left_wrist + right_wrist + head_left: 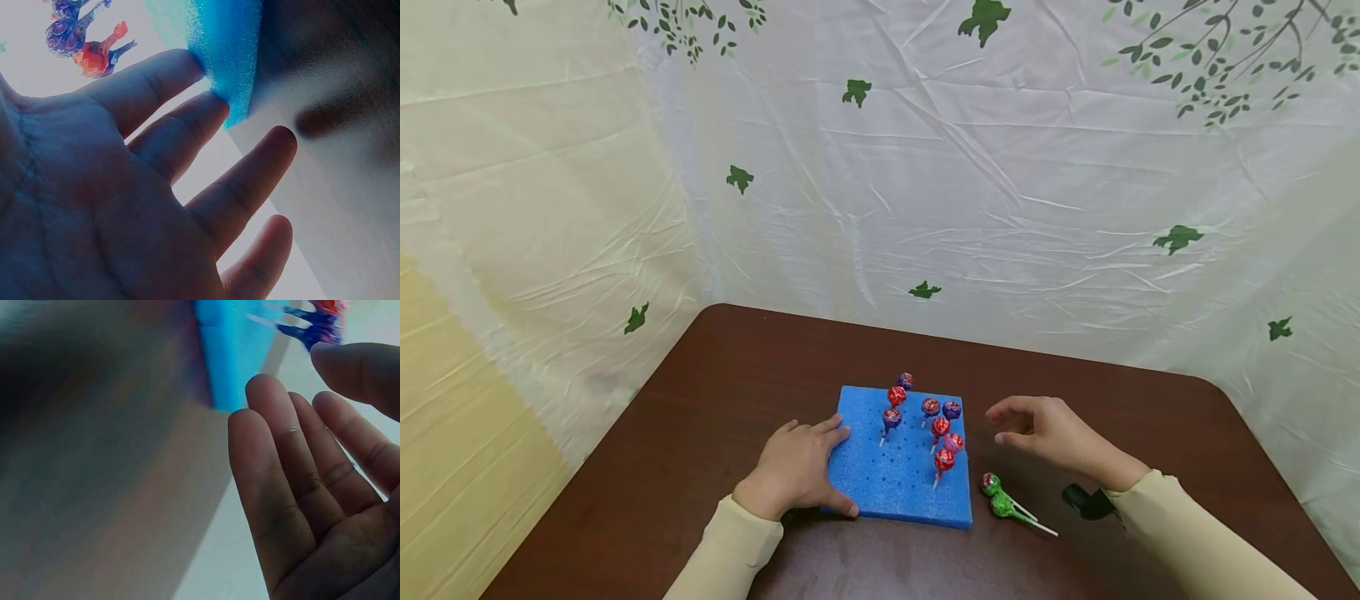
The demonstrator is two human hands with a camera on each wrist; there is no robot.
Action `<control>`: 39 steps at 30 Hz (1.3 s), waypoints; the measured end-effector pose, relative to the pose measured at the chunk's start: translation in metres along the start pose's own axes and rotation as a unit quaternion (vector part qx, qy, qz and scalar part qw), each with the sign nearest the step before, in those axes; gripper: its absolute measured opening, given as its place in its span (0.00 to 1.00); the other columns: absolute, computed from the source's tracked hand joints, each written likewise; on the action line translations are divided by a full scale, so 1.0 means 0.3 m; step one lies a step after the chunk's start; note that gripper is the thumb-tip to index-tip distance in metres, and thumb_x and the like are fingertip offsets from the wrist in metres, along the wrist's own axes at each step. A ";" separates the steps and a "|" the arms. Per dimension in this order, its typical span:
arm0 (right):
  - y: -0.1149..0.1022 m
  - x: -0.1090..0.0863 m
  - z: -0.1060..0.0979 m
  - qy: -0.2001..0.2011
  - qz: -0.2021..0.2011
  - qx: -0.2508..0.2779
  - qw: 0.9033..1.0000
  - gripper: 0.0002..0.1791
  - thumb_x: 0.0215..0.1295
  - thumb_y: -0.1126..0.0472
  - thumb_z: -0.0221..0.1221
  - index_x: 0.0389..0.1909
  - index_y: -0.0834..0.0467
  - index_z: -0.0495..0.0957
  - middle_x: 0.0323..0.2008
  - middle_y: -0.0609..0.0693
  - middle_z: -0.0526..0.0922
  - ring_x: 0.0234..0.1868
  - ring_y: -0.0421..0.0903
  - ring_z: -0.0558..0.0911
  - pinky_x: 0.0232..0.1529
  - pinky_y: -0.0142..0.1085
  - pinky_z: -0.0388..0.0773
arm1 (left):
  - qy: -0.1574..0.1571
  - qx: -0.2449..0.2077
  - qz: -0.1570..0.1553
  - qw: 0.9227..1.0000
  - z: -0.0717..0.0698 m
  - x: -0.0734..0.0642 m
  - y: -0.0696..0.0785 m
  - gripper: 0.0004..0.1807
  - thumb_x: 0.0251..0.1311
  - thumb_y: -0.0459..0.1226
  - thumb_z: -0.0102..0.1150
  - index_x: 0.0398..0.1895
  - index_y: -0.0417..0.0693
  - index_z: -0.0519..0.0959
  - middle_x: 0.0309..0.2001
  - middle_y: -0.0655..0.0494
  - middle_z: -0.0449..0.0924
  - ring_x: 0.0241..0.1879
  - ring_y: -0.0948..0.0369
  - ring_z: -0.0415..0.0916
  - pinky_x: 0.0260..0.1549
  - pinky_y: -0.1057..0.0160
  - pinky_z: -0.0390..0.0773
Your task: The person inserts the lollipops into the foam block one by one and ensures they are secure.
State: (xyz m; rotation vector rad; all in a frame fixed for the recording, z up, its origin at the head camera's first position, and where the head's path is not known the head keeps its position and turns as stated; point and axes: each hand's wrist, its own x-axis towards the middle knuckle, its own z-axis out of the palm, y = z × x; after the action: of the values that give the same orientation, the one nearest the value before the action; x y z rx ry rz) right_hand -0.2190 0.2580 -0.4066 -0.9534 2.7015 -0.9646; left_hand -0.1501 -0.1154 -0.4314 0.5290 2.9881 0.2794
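Observation:
A blue foam board [880, 487] with rows of small holes lies on the table. Several lollipops stand in it by their sticks; a purple one [891, 418] is left of centre and a red one [944, 460] is near the right edge. My left hand [797, 467] rests at the board's left edge, fingers spread, thumb at the front corner. In the left wrist view, fingertips [215, 109] meet the foam's side. My right hand [1048, 429] hovers right of the board, fingers loosely bent, holding nothing. Two green lollipops [1002, 505] lie below it on the table.
The dark brown table [760, 358] has rounded far corners. A white cloth [820, 208] with green leaf prints hangs behind it and along both sides. A dark strap-like thing [1088, 502] shows beneath the right wrist.

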 end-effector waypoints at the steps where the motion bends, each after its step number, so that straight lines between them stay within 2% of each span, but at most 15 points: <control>1: 0.007 -0.008 0.008 -0.003 0.001 0.001 1.000 0.17 0.60 0.63 0.70 0.50 0.60 0.82 0.45 0.52 0.86 0.39 0.38 0.84 0.36 0.33 0.82 | -0.001 0.000 0.000 1.000 0.001 -0.001 0.001 0.60 0.29 0.70 0.74 0.70 0.52 0.73 0.71 0.51 0.67 0.64 0.46 0.71 0.64 0.40 0.62; 13: 0.029 -0.077 0.098 -0.052 0.013 0.040 0.998 0.17 0.62 0.56 0.70 0.49 0.57 0.82 0.40 0.48 0.85 0.32 0.39 0.83 0.30 0.34 0.81 | 0.003 -0.001 0.001 1.000 0.013 -0.012 0.005 0.60 0.28 0.70 0.73 0.70 0.52 0.73 0.71 0.51 0.66 0.64 0.46 0.70 0.64 0.40 0.62; 20: 0.016 -0.093 0.121 -0.076 0.016 0.069 0.995 0.18 0.62 0.54 0.70 0.49 0.57 0.82 0.39 0.46 0.84 0.31 0.39 0.84 0.32 0.34 0.82 | 0.002 -0.002 -0.001 1.000 0.010 -0.024 0.010 0.60 0.28 0.70 0.74 0.69 0.52 0.73 0.71 0.51 0.66 0.64 0.46 0.70 0.64 0.40 0.62; 25: 0.012 -0.099 0.126 -0.074 0.007 0.062 0.995 0.17 0.62 0.55 0.70 0.49 0.57 0.82 0.39 0.45 0.84 0.31 0.38 0.84 0.31 0.34 0.81 | -0.001 -0.004 -0.003 1.000 0.007 -0.033 0.016 0.60 0.29 0.70 0.74 0.70 0.52 0.73 0.72 0.52 0.66 0.65 0.46 0.70 0.64 0.40 0.61; 39: 0.012 -0.114 0.128 -0.069 0.012 0.034 0.997 0.19 0.58 0.58 0.73 0.49 0.59 0.82 0.38 0.45 0.83 0.29 0.37 0.82 0.27 0.34 0.80 | 0.001 -0.006 -0.002 1.000 0.010 -0.047 0.024 0.60 0.29 0.69 0.74 0.70 0.52 0.73 0.72 0.51 0.66 0.65 0.46 0.70 0.64 0.39 0.61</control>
State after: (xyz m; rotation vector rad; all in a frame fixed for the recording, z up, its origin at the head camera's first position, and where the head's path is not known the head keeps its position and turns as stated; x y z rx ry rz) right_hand -0.1819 0.2605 -0.4425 -0.9355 2.5447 -0.9422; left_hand -0.1342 -0.1132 -0.4320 0.5224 2.9874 0.2969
